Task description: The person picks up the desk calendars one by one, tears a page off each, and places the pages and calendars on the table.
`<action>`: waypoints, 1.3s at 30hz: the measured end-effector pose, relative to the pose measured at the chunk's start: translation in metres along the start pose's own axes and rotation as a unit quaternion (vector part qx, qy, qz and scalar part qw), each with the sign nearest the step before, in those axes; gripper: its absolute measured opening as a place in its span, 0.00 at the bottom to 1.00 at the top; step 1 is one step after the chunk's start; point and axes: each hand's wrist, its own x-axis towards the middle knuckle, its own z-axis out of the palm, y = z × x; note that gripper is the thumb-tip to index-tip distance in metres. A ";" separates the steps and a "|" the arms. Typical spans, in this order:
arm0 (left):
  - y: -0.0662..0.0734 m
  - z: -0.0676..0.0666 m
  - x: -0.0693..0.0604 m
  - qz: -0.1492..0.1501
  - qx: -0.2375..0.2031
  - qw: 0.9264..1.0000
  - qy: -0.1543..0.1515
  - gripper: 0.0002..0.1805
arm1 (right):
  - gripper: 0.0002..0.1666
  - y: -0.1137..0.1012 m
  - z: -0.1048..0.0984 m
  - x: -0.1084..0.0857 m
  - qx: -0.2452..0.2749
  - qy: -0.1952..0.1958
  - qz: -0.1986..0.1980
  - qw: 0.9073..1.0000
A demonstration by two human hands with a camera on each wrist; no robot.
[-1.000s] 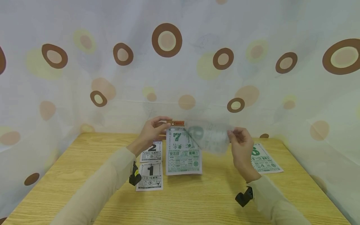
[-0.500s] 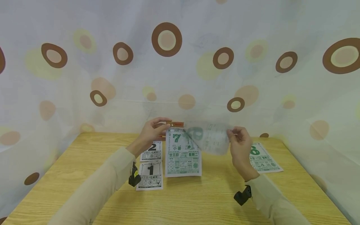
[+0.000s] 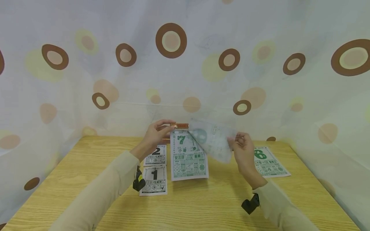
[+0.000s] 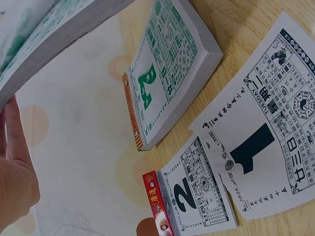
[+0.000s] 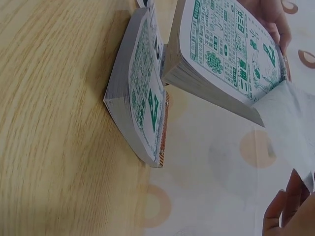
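Observation:
A thick tear-off calendar (image 3: 189, 165) with a green 7 on its top leaf is held up above the table. My left hand (image 3: 157, 136) grips its orange-and-gold binding strip (image 3: 182, 126) at the upper left corner. A thin calendar page (image 3: 214, 141) is folded over to the right, its back showing. Its edge still meets the pad near the strip. My right hand (image 3: 244, 150) pinches the far end of this page. In the right wrist view, the right hand's fingers (image 5: 290, 204) sit at the page's lower corner.
A loose sheet with a green 6 (image 3: 270, 163) lies at the right. At the left lie a sheet with a black 1 (image 3: 154, 184) and a small red-topped calendar showing 2 (image 4: 189, 196). Another thick pad with a green numeral (image 4: 167, 64) rests behind the held one.
My right hand has shifted slightly left and down with the page end, which now droops and bends more. My left hand stays on the binding, and the calendar has barely moved.

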 end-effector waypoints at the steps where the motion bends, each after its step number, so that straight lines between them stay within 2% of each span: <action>1: 0.000 0.000 0.000 -0.001 0.000 1.000 0.001 0.17 | 0.17 0.000 0.000 -0.001 0.002 -0.010 0.005 1.000; 5: 0.000 -0.001 0.001 -0.001 0.009 1.000 0.007 0.17 | 0.24 0.002 -0.001 -0.004 0.008 -0.055 -0.002 0.998; 10: 0.000 0.000 0.002 -0.004 0.014 1.000 0.017 0.16 | 0.19 0.004 -0.002 -0.006 0.002 -0.082 -0.025 0.996; 18: 0.004 0.000 0.000 -0.003 0.012 1.000 0.015 0.18 | 0.15 0.004 -0.003 -0.007 -0.009 -0.121 -0.034 0.992; 25: 0.004 -0.001 0.000 -0.001 0.016 1.000 0.014 0.18 | 0.14 0.004 -0.001 -0.007 0.034 -0.117 -0.033 0.992; 33: 0.003 -0.001 0.000 0.002 0.015 1.000 0.008 0.16 | 0.09 0.002 0.000 -0.005 0.039 -0.054 -0.027 0.997; 39: 0.002 -0.001 0.000 0.004 0.021 1.000 0.001 0.16 | 0.09 -0.002 0.000 -0.003 0.054 -0.040 -0.029 0.997</action>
